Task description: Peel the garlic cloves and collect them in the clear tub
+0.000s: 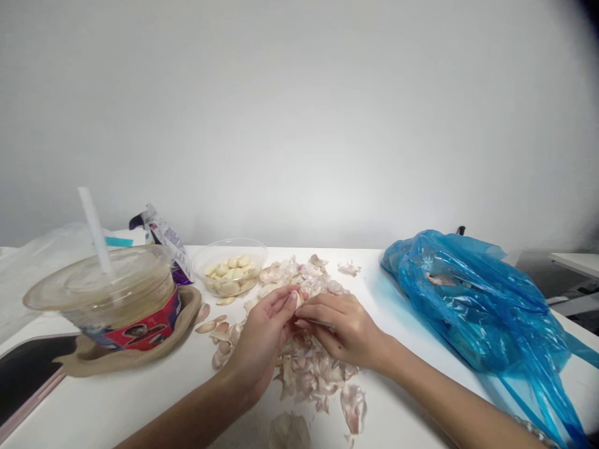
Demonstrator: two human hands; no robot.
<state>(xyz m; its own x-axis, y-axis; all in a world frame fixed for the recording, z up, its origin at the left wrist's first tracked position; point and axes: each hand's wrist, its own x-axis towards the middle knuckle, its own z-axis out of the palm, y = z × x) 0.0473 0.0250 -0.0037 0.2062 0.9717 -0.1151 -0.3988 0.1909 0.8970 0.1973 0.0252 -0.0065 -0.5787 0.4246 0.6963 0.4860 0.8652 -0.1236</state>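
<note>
Step in hand: apparently peeling. Left hand [262, 337] and right hand [346, 327] pinch garlic clove [298, 300] above skin pile [311, 374], near-right of bowl [201, 262]. Next move likely calls for steady grip, light pull.

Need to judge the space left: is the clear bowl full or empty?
Partly full: peeled garlic cloves lie heaped in the clear bowl, with bare wall showing around them.

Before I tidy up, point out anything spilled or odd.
Papery garlic skins litter the white table, beneath and around the left hand and right hand, uncontained, unlike the peeled cloves in the clear bowl.
</note>
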